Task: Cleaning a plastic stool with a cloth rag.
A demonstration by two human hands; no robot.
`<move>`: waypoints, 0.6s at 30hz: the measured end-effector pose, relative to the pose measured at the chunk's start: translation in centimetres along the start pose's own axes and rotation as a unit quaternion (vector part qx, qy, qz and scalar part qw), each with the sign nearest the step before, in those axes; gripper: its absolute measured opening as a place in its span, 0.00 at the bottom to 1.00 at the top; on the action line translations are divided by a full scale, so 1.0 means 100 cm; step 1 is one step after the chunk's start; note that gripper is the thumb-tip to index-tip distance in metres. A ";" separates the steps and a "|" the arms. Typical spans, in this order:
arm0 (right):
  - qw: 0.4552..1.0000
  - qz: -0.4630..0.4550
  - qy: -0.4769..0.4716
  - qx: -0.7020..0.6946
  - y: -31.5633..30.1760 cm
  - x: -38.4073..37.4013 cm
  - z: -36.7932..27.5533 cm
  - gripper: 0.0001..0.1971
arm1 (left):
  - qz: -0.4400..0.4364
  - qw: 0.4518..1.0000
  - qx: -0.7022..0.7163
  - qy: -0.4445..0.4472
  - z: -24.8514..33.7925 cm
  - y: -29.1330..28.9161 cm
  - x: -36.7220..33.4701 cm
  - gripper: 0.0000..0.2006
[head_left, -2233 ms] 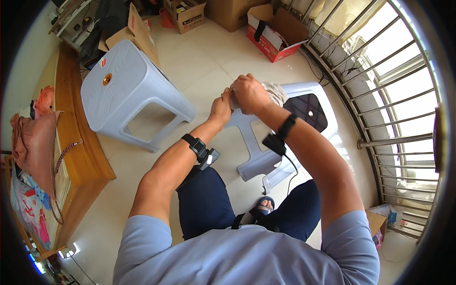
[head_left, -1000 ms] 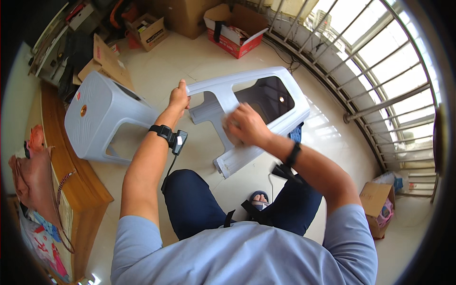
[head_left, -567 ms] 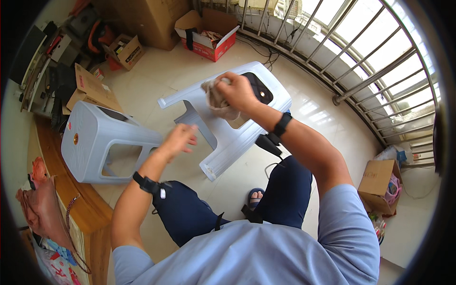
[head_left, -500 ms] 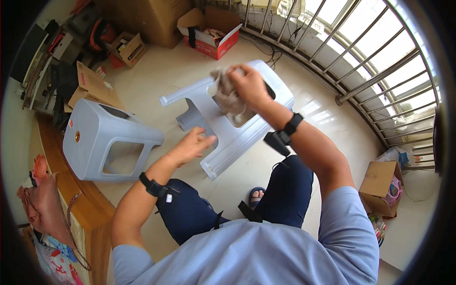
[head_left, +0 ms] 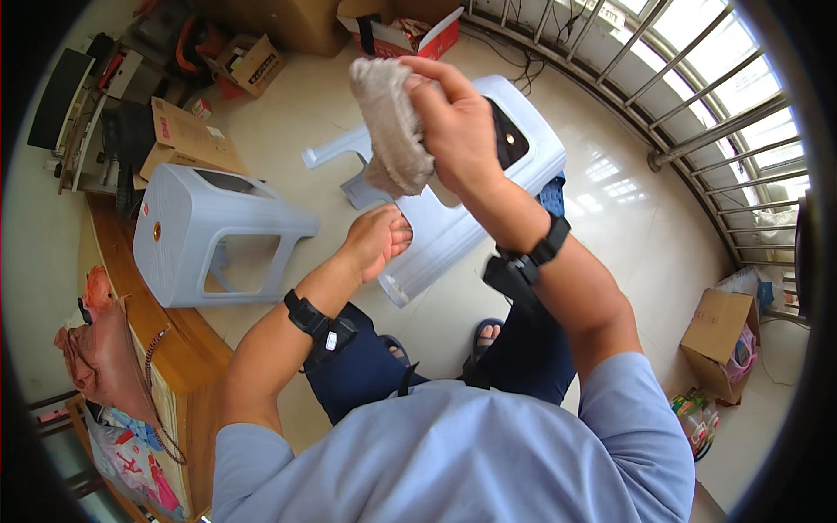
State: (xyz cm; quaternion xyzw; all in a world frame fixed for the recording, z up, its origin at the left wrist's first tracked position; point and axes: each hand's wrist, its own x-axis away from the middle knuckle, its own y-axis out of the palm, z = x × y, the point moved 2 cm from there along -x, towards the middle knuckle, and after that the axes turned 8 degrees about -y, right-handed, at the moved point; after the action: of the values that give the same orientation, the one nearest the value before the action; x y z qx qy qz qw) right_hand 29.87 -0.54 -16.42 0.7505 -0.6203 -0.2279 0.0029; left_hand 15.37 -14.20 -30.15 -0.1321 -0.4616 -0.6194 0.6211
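Observation:
A light blue plastic stool (head_left: 449, 240) lies on its side on the floor in front of me. My right hand (head_left: 462, 131) is closed on a bunched grey-beige cloth (head_left: 391, 126), held over the stool and hiding part of its frame. Lower and to the left, my left hand (head_left: 381, 240) has its fingers curled against the edge of one stool leg. A second stool (head_left: 170, 235) of the same colour, also on its side, rests to the left with its seat turned away from the first.
A wooden ledge (head_left: 187, 340) runs along the left, with a pink-brown bag (head_left: 96, 349) beside it. Open cardboard boxes (head_left: 196, 139) and a red box (head_left: 440, 39) stand at the back. Metal railings (head_left: 663, 105) line the right, near another carton (head_left: 719, 336).
My right hand has lifted the cloth up from the stool and toward me. My left hand has moved right and up, its fingers curling onto the stool leg. The view has shifted slightly.

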 end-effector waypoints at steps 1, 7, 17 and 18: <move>0.978 -0.050 -0.099 0.176 -0.005 0.004 0.016 0.13 | 0.017 1.000 0.011 0.005 0.007 0.007 0.006 0.11; 0.789 -0.327 -0.151 0.498 -0.025 0.065 0.092 0.34 | 0.056 0.997 0.037 0.031 -0.010 -0.013 -0.009 0.19; 0.783 -0.366 -0.167 0.475 -0.061 0.101 0.059 0.28 | 0.047 0.997 0.053 0.011 -0.002 0.007 -0.003 0.39; 0.766 -0.366 -0.198 0.490 -0.061 0.112 0.050 0.26 | 0.046 0.998 0.049 0.011 0.001 0.008 -0.004 0.43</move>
State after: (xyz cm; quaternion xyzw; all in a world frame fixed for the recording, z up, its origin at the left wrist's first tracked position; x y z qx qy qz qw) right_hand 35.19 -8.15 -26.47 0.7584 -0.3129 -0.0201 -0.5714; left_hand 16.14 -13.76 -30.06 -0.1158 -0.4780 -0.5687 0.6594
